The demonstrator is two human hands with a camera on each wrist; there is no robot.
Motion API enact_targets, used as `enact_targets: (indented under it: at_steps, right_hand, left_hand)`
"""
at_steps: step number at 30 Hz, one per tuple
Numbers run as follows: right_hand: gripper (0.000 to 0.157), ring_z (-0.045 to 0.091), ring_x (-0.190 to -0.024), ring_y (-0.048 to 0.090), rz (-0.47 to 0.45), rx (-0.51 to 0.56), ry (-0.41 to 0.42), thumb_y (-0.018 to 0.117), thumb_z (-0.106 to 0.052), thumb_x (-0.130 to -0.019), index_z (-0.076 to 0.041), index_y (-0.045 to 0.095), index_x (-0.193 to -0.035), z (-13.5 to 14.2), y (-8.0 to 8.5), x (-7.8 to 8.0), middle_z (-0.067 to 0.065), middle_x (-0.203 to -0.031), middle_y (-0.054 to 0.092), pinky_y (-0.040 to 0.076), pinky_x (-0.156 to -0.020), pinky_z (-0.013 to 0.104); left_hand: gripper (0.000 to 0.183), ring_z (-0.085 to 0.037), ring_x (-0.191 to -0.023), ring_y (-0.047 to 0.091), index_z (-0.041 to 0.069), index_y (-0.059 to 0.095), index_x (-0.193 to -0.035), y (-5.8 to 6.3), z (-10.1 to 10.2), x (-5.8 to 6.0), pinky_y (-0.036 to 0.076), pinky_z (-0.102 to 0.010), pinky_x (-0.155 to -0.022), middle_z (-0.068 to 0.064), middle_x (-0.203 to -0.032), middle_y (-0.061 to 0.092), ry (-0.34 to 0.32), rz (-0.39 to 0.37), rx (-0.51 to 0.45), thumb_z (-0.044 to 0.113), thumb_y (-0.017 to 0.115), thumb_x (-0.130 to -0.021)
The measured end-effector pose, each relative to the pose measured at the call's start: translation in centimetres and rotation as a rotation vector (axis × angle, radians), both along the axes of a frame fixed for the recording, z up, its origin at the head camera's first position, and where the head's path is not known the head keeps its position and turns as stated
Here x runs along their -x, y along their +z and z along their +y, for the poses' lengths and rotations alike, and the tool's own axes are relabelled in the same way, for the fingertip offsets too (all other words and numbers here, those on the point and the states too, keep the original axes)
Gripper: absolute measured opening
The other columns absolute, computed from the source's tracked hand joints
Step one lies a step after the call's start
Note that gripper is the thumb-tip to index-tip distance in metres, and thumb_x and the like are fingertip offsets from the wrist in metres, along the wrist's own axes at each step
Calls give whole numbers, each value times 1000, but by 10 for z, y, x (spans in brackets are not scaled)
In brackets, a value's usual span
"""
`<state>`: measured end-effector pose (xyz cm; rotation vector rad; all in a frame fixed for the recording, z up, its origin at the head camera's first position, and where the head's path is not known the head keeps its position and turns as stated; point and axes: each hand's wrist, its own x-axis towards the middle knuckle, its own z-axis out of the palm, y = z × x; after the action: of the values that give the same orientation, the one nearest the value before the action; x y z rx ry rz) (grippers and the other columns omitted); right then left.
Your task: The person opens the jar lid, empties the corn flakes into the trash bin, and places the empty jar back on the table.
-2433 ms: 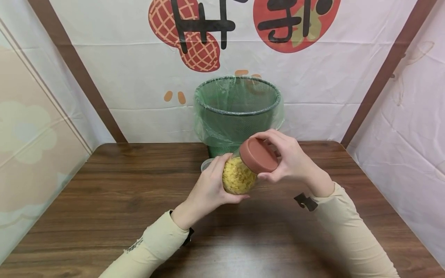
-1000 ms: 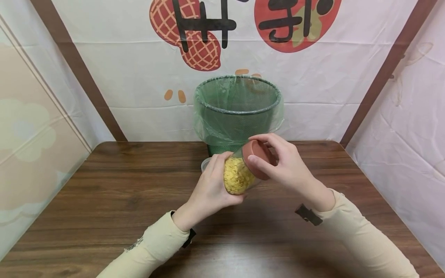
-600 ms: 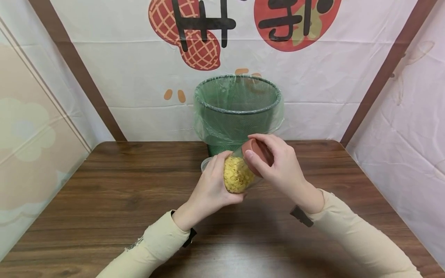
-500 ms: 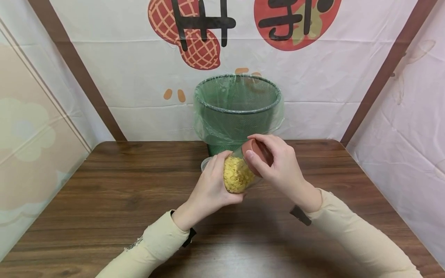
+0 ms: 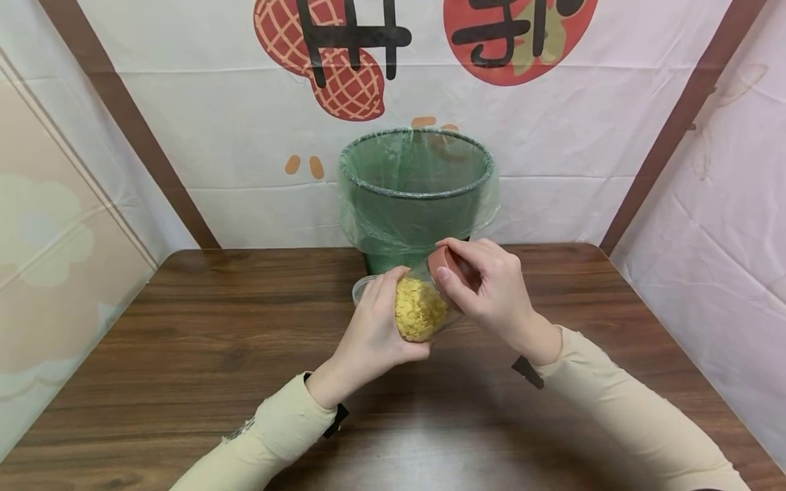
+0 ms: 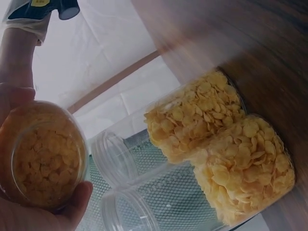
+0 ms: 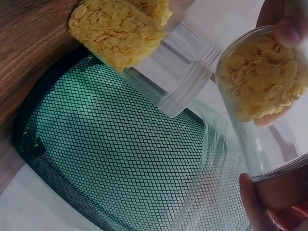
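Observation:
A clear jar of yellow flakes (image 5: 420, 310) is tilted above the table, its lid end toward the upper right in the head view. My left hand (image 5: 374, 327) grips the jar near its base. My right hand (image 5: 500, 290) holds the reddish-brown lid (image 5: 441, 266), thumb on its near side and fingers over the far side. The lid sits on the jar's mouth, and the hand covers much of it. In the right wrist view the flakes (image 7: 262, 72) lie toward the base, with clear glass up to the lid (image 7: 284, 190).
Two more clear jars of flakes (image 6: 197, 110) (image 6: 245, 168) with transparent lids stand side by side on the wooden table (image 5: 245, 382). Behind them is a green mesh bin (image 5: 420, 218) lined with a plastic bag. Fabric walls (image 5: 233, 123) enclose the back and sides.
My right thumb has moved from below the lid onto its near side, and my right hand has turned and shifted slightly left. The left hand keeps its grip, nearly still.

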<state>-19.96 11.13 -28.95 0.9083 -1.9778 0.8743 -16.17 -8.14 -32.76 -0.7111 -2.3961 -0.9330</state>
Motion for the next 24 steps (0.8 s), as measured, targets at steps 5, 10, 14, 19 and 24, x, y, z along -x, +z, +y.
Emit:
enact_targets:
  at_steps: [5, 10, 14, 19, 24]
  right_hand:
    - [42, 16, -71, 57, 27, 14, 15, 52, -39, -86, -6, 71, -103, 1, 1, 0, 6, -87, 72, 41, -57, 26]
    - [46, 14, -70, 57, 71, 16, 56, 50, -45, -88, -6, 72, -101, 1, 2, -1, 4, -82, 71, 43, -56, 26]
    - [47, 14, -71, 57, 89, 19, 82, 49, -45, -89, -6, 72, -101, 1, 3, -1, 4, -82, 70, 43, -57, 26]
    - [48, 14, -72, 57, 106, 23, 86, 48, -46, -89, -5, 72, -101, 2, 3, -1, 4, -82, 70, 42, -57, 24]
    - [50, 15, -74, 58, 128, 30, 121, 48, -46, -89, -4, 71, -101, 2, 2, 1, 5, -86, 71, 43, -59, 25]
  left_hand:
    - [97, -20, -106, 51, 2, 42, -130, 1, 1, -2, 47, -36, -92, -9, -115, 54, -2, -4, -6, 25, 86, -47]
    - [96, -18, -102, 53, 5, 42, -129, 1, 2, -6, 49, -36, -85, -6, -112, 55, -10, -75, -37, 26, 86, -46]
    - [97, -19, -102, 53, 4, 42, -130, 2, 1, -8, 50, -36, -85, -7, -112, 55, -10, -78, -34, 26, 86, -46]
    - [96, -18, -103, 52, 6, 42, -129, 4, 0, -7, 49, -35, -86, -6, -114, 55, -25, -89, -28, 26, 86, -46]
    - [96, -17, -103, 52, 8, 42, -130, 5, -2, -7, 49, -34, -86, -5, -113, 55, -32, -121, -27, 26, 86, -47]
